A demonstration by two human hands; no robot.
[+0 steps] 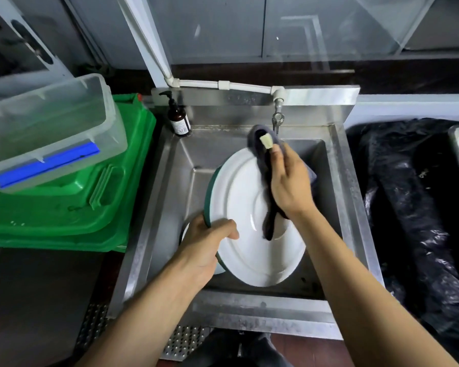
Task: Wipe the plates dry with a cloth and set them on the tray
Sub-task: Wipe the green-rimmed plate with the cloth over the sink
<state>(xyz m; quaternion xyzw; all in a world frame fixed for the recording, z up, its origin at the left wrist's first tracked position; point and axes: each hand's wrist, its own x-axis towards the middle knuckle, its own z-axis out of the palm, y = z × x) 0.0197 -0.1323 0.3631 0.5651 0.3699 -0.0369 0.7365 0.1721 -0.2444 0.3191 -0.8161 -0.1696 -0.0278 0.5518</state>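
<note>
A: What stands behind the steel sink (350,197)?
B: A brown pump bottle (179,119) on its back left corner; a tap (277,120) under a white pipe (223,84).
A: And at the sides?
B: Left, a clear lidded box (48,128) tilted on green crates (72,205); right, black plastic sheeting (414,207).

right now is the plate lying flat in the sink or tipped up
Tipped up. The left hand grips the plate by its rim, holding it tilted above the sink, while the right hand presses the cloth on it.

Commercial kitchen washing-up corner — steel sink (350,197), green crates (72,207).
</note>
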